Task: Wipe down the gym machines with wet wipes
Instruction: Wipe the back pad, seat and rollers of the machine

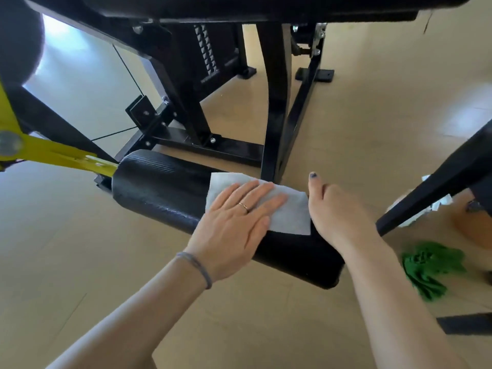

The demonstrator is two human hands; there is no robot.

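While the left hand [234,222] presses a white wet wipe [282,209] flat under straight fingers onto the black roller pad [159,187], the right hand [330,211] grips the pad just beside the wipe's edge, thumb raised.

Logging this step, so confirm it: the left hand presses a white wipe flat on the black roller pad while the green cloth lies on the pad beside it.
One detail is wrong. The head view shows the left hand pressing the white wipe flat on the black roller pad, but the green cloth lies on the floor to the right, not on the pad.
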